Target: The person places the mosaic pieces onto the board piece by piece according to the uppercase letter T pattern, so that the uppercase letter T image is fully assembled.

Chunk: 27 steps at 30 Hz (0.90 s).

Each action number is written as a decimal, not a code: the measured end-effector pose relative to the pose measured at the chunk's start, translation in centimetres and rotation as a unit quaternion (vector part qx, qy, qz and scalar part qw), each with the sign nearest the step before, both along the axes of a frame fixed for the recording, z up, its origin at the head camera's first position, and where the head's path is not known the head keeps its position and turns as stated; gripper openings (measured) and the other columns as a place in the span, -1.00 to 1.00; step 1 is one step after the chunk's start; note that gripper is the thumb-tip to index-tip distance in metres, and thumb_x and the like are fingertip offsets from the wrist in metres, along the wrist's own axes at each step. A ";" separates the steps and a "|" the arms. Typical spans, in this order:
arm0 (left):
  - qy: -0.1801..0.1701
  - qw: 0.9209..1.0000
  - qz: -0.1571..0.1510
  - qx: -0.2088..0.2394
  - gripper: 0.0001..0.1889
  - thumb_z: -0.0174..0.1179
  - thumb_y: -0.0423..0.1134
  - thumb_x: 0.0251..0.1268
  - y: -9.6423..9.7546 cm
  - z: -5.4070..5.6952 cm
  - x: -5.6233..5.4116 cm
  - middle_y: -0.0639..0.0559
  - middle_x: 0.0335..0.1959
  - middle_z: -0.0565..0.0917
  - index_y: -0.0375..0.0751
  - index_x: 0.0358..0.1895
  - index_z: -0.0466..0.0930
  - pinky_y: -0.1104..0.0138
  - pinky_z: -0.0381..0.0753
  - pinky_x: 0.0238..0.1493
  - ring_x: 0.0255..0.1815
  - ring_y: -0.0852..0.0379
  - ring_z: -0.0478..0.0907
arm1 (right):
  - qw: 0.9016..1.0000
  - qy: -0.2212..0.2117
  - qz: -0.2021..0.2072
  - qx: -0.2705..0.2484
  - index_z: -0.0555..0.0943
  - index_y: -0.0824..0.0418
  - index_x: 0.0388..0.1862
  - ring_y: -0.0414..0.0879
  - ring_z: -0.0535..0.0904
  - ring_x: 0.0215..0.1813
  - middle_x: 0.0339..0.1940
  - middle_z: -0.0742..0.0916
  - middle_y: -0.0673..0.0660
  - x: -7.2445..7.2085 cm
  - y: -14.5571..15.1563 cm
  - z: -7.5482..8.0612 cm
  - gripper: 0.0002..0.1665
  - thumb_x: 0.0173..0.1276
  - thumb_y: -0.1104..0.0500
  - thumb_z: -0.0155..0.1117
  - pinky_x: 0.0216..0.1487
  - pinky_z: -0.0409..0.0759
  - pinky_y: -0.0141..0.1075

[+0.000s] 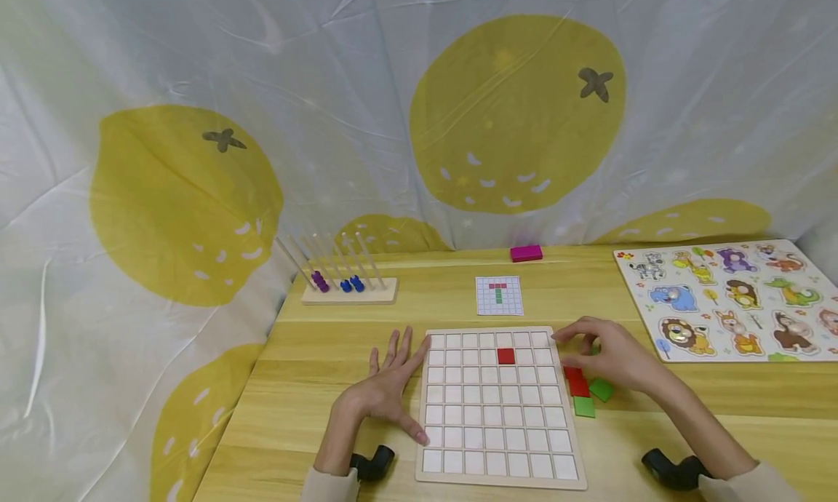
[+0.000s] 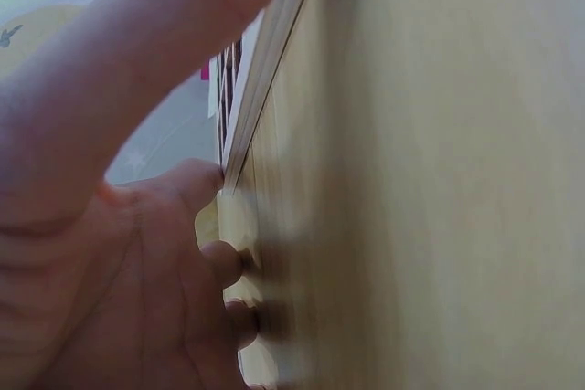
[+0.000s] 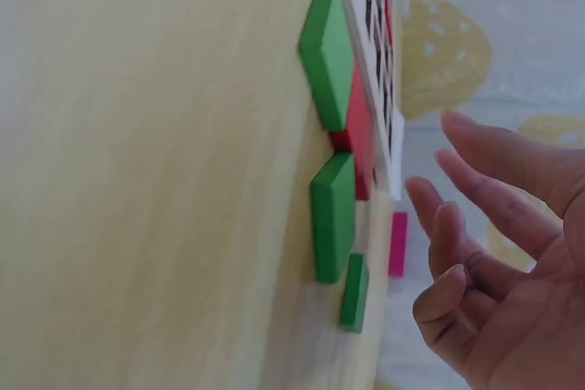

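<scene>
A white gridded board (image 1: 491, 416) with a pale wooden frame lies on the table, with one red square tile (image 1: 506, 356) in its second row from the top. My left hand (image 1: 382, 391) is spread along the board's left edge, thumb and index fingertip touching the frame. Over the board's upper right edge hovers my right hand (image 1: 605, 353), its thumb and index finger apart and nothing between them. Just below it, loose red tiles (image 1: 577, 383) lie together beside the frame. Near them are a green tile (image 1: 585, 407) and another green tile (image 1: 601, 389); a further small green tile (image 3: 355, 293) shows in the right wrist view.
Behind the board lies a pattern card (image 1: 500, 296) with a red and green T shape. A peg stand (image 1: 350, 292) with purple and blue beads is at back left, a magenta block (image 1: 527, 254) at the back, and an animal puzzle board (image 1: 710, 302) at right.
</scene>
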<state>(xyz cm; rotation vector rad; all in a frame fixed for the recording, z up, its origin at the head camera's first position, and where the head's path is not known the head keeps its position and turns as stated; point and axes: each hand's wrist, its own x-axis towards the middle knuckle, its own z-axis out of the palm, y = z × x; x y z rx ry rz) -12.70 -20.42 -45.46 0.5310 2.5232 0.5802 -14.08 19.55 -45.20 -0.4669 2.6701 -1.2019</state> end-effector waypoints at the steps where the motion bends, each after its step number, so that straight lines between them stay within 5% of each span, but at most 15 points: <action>1: 0.000 1.000 0.000 -0.001 0.60 0.74 0.13 -0.36 0.0 0.0 0.0 -0.26 0.68 -0.57 0.06 0.72 -0.34 -0.40 -0.57 0.56 0.69 -0.29 -0.66 | 1.000 -0.002 0.000 0.002 0.76 0.13 0.04 -0.24 0.44 -0.31 -0.14 0.73 0.03 0.1 0.2 -0.2 -0.62 0.25 0.10 0.57 -0.42 0.42 -0.42; 12: -0.002 1.000 0.001 -0.008 0.61 0.74 0.15 -0.37 -0.1 -0.2 0.0 -0.24 0.68 -0.57 0.07 0.72 -0.35 -0.38 -0.58 0.57 0.69 -0.27 -0.67 | 1.000 0.003 0.015 -0.003 0.78 0.15 -0.03 -0.32 0.39 -0.37 -0.13 0.75 0.03 1.1 1.7 -1.2 -0.68 0.22 0.17 0.58 -0.39 0.38 -0.42; 27: 0.002 1.000 0.002 -0.003 0.60 0.74 0.13 -0.37 0.0 0.0 0.0 -0.25 0.68 -0.56 0.07 0.72 -0.34 -0.39 -0.57 0.57 0.69 -0.28 -0.66 | 0.999 -0.013 0.037 -0.015 0.80 0.12 -0.07 -0.30 0.36 -0.36 -0.22 0.74 -0.03 0.6 1.8 -1.7 -0.72 0.22 0.20 0.57 -0.38 0.37 -0.42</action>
